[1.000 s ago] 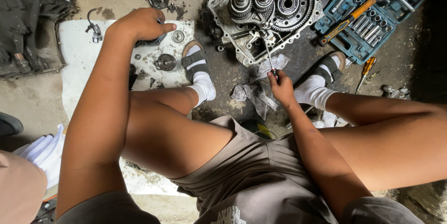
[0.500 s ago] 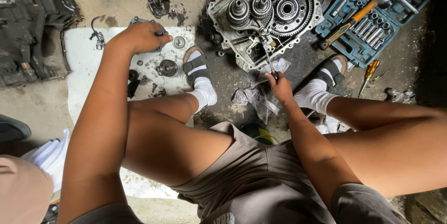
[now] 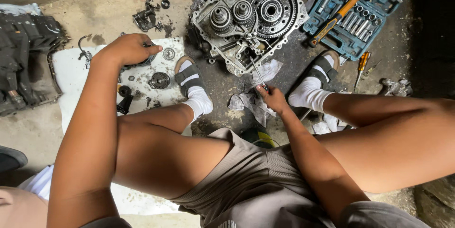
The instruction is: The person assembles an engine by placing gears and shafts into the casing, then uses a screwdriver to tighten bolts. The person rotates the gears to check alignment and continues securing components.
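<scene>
The open gearbox case (image 3: 251,19) lies on the concrete floor (image 3: 95,5) between the feet, gear clusters facing up. Right hand (image 3: 272,97), fingers closed on a slender rod-like tool (image 3: 257,72), its long axis slanting up-left and its tip at the case's near edge. Left hand (image 3: 125,49), fingers curled over a dark round part on the white sheet (image 3: 71,74). Judged step: probing the case; next calls for steady tip control.
</scene>
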### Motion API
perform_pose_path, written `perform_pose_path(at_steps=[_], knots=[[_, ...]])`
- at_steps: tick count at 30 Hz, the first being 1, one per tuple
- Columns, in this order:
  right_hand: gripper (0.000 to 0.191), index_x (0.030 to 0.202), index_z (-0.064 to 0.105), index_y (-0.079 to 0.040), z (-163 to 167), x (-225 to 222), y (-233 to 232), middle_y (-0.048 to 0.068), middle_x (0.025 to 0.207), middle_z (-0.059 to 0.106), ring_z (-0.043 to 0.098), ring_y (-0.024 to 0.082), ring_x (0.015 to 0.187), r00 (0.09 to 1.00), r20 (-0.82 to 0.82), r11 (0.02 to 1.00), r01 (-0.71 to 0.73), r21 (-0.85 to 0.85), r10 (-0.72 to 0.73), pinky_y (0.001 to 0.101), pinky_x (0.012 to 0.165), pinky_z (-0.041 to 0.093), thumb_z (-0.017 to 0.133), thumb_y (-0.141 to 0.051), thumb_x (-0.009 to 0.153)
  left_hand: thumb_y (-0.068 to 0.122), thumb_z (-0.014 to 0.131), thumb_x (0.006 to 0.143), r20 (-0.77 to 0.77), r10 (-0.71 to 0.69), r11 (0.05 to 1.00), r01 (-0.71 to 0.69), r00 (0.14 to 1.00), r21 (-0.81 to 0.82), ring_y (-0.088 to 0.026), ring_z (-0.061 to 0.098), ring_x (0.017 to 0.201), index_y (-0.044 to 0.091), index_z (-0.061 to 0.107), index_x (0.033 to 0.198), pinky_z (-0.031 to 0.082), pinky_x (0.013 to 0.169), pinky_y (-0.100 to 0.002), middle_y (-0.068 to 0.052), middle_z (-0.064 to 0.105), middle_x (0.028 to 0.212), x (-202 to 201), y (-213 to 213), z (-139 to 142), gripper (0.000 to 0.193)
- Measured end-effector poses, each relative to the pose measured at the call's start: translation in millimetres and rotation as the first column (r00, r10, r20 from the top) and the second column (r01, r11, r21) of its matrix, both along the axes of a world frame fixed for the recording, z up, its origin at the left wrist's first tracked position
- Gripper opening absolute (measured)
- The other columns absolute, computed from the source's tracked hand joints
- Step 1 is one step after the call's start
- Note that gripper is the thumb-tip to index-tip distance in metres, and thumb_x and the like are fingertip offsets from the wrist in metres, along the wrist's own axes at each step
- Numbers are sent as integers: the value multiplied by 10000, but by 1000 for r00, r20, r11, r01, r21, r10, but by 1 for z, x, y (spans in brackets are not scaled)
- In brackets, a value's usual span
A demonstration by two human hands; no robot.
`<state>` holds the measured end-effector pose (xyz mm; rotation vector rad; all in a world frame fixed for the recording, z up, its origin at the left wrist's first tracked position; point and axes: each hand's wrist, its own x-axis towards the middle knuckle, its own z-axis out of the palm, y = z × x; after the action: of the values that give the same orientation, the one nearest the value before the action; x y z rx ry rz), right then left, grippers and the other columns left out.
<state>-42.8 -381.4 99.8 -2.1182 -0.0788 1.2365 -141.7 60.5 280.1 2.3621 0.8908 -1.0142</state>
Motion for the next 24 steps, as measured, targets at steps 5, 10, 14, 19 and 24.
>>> perform_pose_path(at_steps=[5,10,14,19,24], knots=[[709,1084,739,30,0,-2,-7,212,727,710,707,243,675,968,248,999,45,9,-46,404,696,550,622,-653,930,582,649,913,40,-27,1000,27,999,9,-413,593,1270,60,615,1396,466,1061,-479,-239,621,1367,3,-3,1,712],[717,913,743,61,-6,5,-5,210,733,700,700,263,701,949,314,999,33,4,-33,401,729,535,645,-649,932,599,647,917,93,-56,998,55,994,14,-425,587,1282,47,607,1409,466,1072,-469,-264,617,1374,-2,-7,4,741],[690,858,725,42,-2,4,-4,177,677,673,664,250,613,974,225,1000,19,-24,-13,396,651,527,644,-641,911,593,642,911,27,-17,1000,16,999,25,-421,614,1271,68,619,1410,480,1072,-480,-255,641,1367,-8,-12,11,725],[683,831,696,46,4,-2,3,177,648,635,627,241,594,970,229,994,96,-45,-83,405,621,513,660,-630,921,594,635,919,18,24,1000,-24,1000,9,-413,610,1274,65,633,1387,486,1063,-490,-242,635,1379,-15,-11,16,707],[697,798,714,46,7,-1,6,165,646,654,650,231,617,945,321,998,69,-12,-61,394,664,519,668,-641,909,578,641,927,82,-4,1000,3,997,14,-423,593,1277,61,615,1401,473,1066,-481,-254,614,1385,-17,-7,17,702]])
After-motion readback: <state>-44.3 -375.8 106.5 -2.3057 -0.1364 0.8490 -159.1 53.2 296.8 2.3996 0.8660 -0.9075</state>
